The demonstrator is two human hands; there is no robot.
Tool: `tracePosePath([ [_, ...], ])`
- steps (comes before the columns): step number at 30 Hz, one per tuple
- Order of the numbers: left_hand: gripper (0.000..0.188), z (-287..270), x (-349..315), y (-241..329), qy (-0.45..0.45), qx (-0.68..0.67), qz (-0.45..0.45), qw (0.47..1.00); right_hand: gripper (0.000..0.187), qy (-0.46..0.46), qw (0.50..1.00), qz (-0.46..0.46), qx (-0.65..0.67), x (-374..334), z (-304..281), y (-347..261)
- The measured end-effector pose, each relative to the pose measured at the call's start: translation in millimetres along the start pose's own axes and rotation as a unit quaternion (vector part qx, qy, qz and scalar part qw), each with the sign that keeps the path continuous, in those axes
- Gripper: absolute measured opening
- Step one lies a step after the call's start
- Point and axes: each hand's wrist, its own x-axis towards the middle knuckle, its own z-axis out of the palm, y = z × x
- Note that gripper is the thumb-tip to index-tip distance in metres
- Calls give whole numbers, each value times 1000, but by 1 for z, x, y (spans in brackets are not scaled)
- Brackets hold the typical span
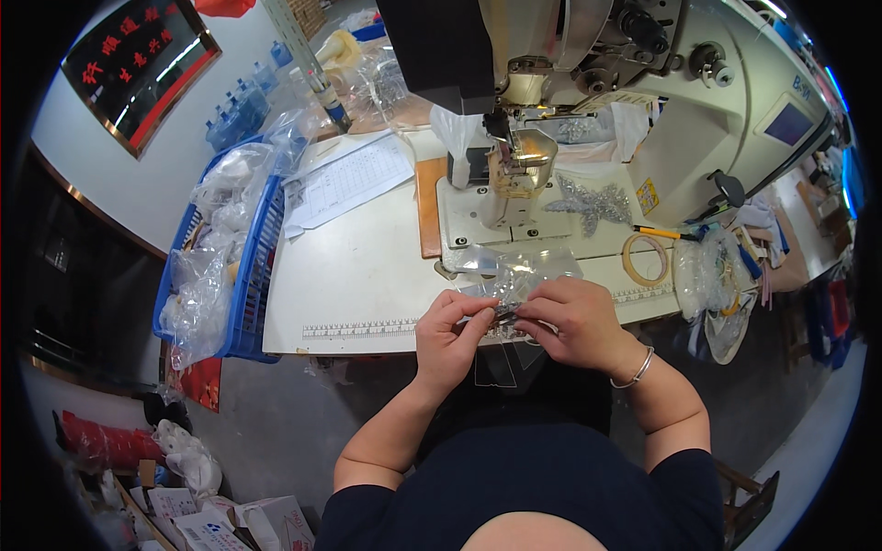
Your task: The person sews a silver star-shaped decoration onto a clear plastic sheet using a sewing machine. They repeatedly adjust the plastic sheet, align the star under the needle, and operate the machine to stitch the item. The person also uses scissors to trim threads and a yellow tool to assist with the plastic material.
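Note:
At the front edge of the sewing table, my left hand [450, 338] and my right hand [577, 321] meet with fingers pinched. Between them is a small silvery beaded piece [505, 312], mostly covered by the fingertips. Clear plastic film [524, 264] spreads behind the fingers, and a see-through sheet hangs below them past the table edge. Just beyond stands the sewing machine's post [510, 197], with a metal guard around its needle area. Right of the post lies a silver beaded appliqué [593, 204] with several pointed arms.
A blue basket [260, 275] full of plastic bags stands at the left, beside a printed sheet [354, 179]. Right of the machine lie a yellow tape roll [645, 260], an orange-and-black pen-like tool [666, 232] and a bag of small items [712, 266]. Boxes [266, 523] sit on the floor.

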Motion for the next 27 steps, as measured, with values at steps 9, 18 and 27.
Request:
tracePosePath([
  [9,13,1,3,0,38,-46,-1,998,15,29,996,38,78,-2,9,9],
  [18,15,-11,-2,-4,154,36,203,966,27,91,949,163,254,-18,14,16],
  [27,89,17,19,9,185,-315,200,909,71,116,699,280,648,-3,88,-18],
])
